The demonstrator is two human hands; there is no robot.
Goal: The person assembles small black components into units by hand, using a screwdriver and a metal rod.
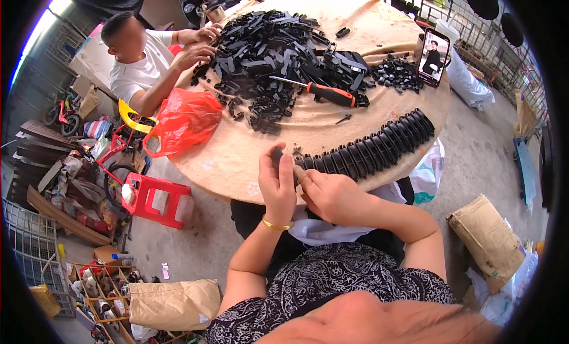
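Note:
Close together at the table's near edge are both my hands. Between the thumb and fingers of my left hand (278,187) is a dark, flat plastic piece (277,156), partly hidden by the hand. My right hand (333,196) is closed beside it, its fingertips pinched near the left palm; what they grip is hidden. Just beyond the right hand, a curved row of black ribbed plastic parts (376,147) runs off to the right. A screwdriver (332,95) with a red and black handle lies farther back, beside a large heap of black plastic pieces (261,65).
Small black parts (396,73) form another heap near a propped phone (434,57). A red plastic bag (188,121) rests on the cloth-covered table (237,160). Across at left, another person (142,65) reaches into the large heap. A red stool (155,198) and paper sacks (487,240) stand on the floor.

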